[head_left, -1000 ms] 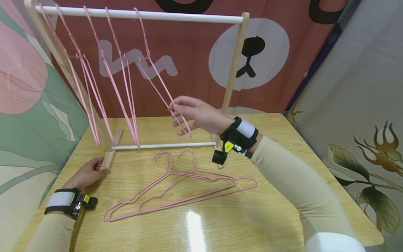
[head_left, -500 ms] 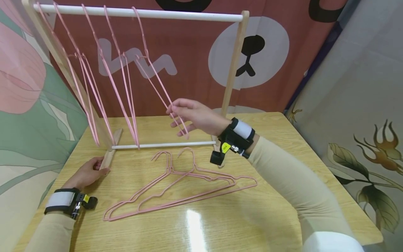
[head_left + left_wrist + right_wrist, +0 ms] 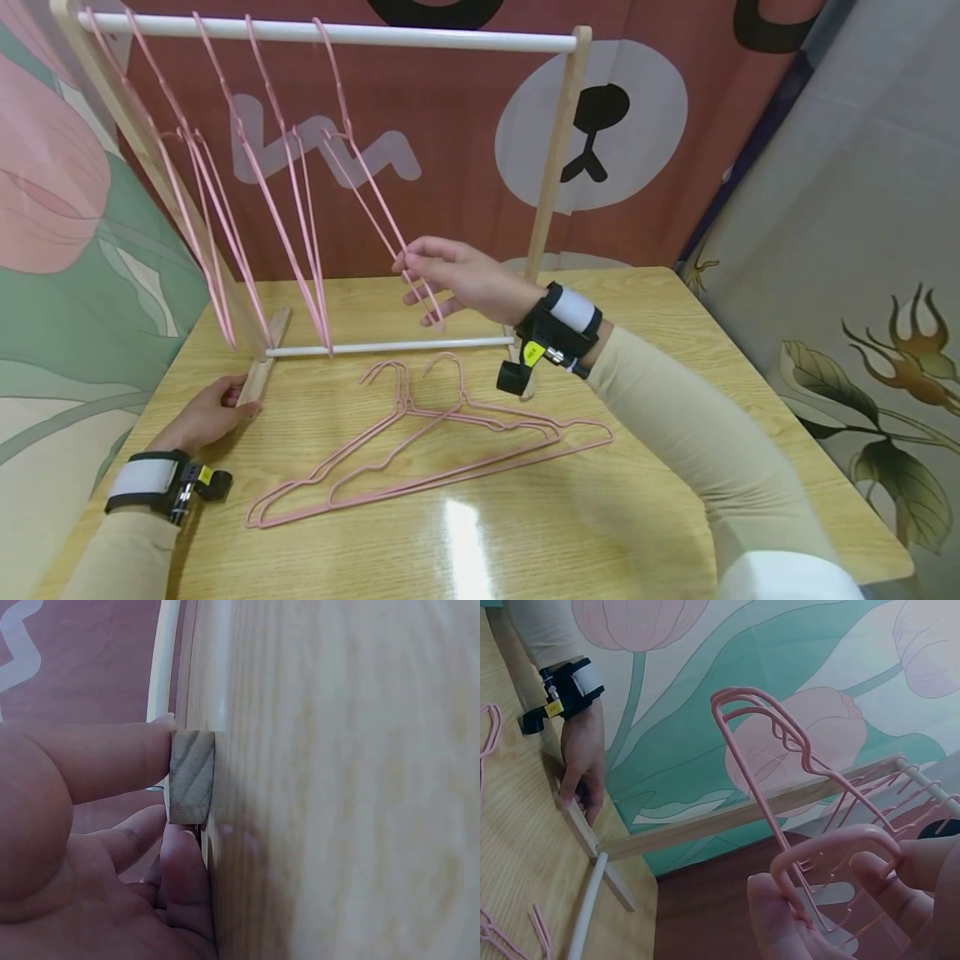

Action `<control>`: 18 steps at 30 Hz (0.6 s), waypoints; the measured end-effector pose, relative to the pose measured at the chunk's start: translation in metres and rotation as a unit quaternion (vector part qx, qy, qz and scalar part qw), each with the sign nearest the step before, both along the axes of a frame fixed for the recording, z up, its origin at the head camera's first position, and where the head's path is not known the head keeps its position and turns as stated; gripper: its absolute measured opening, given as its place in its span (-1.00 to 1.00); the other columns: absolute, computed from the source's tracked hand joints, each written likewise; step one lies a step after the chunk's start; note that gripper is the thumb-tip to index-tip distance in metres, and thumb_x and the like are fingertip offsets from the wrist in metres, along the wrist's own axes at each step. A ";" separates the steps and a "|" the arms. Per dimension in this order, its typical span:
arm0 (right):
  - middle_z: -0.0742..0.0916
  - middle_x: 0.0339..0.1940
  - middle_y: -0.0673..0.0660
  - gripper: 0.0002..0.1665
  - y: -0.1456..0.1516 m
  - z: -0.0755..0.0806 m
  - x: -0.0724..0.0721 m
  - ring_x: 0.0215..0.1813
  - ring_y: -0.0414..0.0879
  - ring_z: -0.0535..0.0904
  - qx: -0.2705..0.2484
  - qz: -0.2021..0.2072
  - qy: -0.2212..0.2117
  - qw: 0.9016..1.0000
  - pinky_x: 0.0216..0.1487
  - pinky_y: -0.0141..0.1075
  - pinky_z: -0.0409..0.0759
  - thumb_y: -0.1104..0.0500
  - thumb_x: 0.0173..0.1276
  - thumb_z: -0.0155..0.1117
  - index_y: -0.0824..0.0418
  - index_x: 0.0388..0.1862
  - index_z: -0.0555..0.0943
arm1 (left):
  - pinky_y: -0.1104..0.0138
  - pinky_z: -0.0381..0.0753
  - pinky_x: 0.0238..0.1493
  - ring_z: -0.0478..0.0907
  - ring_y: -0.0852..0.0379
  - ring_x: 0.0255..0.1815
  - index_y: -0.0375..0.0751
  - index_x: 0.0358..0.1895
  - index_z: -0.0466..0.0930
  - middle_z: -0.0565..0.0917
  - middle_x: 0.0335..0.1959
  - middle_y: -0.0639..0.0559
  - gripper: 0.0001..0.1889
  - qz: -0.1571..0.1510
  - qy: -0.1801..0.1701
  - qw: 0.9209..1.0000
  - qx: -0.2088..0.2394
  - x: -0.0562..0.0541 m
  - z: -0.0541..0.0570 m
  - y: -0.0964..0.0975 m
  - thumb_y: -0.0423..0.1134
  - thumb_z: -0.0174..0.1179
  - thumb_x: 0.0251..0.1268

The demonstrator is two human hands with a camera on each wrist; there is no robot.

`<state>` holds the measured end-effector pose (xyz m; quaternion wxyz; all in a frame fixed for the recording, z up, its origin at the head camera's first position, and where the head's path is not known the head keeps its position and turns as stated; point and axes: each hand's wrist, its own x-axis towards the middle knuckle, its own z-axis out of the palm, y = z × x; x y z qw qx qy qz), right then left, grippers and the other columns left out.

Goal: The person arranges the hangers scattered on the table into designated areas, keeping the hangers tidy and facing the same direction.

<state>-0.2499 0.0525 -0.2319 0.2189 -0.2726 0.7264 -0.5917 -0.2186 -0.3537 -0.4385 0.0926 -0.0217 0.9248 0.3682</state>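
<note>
I find five pink wire hangers (image 3: 266, 79) hooked over the white top bar (image 3: 450, 37) of the rack, all toward its left end; the bar's right half carries none. My right hand (image 3: 480, 283) pinches the lower end of the rightmost hanging hanger (image 3: 339, 90) between thumb and fingers; its hook sits over the bar. My left hand (image 3: 206, 421) grips the rack's wooden foot (image 3: 258, 375) near the worktop's left edge, thumb on top and fingers curled beneath.

I note what appear to be three loose pink hangers (image 3: 405, 408) lying overlapped mid-worktop (image 3: 585, 533), in front of the rack and well apart from the right edge. I judge the hanging more than half complete: five up, the fifth not yet released, the loose ones outstanding.
</note>
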 end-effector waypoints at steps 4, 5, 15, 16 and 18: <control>0.54 0.08 0.25 -0.69 0.000 -0.001 -0.001 0.15 0.20 0.57 -0.002 0.000 0.000 1.000 -0.09 -0.03 0.70 0.11 0.70 -0.08 0.27 0.18 0.47 | 0.13 0.36 -0.07 0.30 -0.28 0.01 -0.71 0.43 0.02 0.33 0.03 -0.44 -0.30 0.005 -0.010 1.000 0.002 -0.001 0.000 0.000 -0.20 0.09 0.57; 0.54 0.08 0.24 -0.69 0.000 -0.002 -0.001 0.14 0.19 0.58 -0.001 0.000 0.000 1.000 -0.08 -0.03 0.70 0.11 0.70 -0.08 0.27 0.18 0.47 | 0.12 0.36 -0.06 0.30 -0.29 0.02 -0.71 0.43 0.01 0.33 0.04 -0.44 -0.30 0.006 -0.011 1.000 0.001 -0.001 0.000 0.000 -0.20 0.09 0.57; 0.59 0.10 0.20 -0.66 0.000 -0.004 -0.002 0.06 0.10 0.60 0.001 -0.005 0.000 1.000 -0.10 -0.04 0.70 0.11 0.70 -0.10 0.33 0.17 0.48 | 0.13 0.36 -0.06 0.30 -0.28 0.02 -0.71 0.43 0.02 0.34 0.03 -0.44 -0.31 0.005 -0.009 1.000 0.005 0.000 0.002 0.000 -0.22 0.08 0.57; 0.59 0.11 0.20 -0.66 0.000 -0.004 -0.001 0.06 0.11 0.61 0.000 -0.004 0.001 1.000 -0.09 -0.02 0.70 0.11 0.70 -0.10 0.33 0.17 0.47 | 0.14 0.36 -0.07 0.30 -0.28 0.01 -0.71 0.43 0.02 0.34 0.03 -0.44 -0.32 0.004 -0.007 1.000 0.005 0.000 0.002 0.001 -0.23 0.09 0.56; 0.59 0.12 0.20 -0.65 -0.001 -0.004 -0.001 0.07 0.12 0.61 0.000 -0.001 0.004 1.000 -0.08 -0.01 0.70 0.11 0.70 -0.10 0.35 0.17 0.47 | 0.15 0.35 -0.08 0.30 -0.28 0.01 -0.71 0.42 0.03 0.34 0.03 -0.44 -0.32 0.003 -0.005 1.000 0.008 0.000 0.003 0.001 -0.24 0.09 0.56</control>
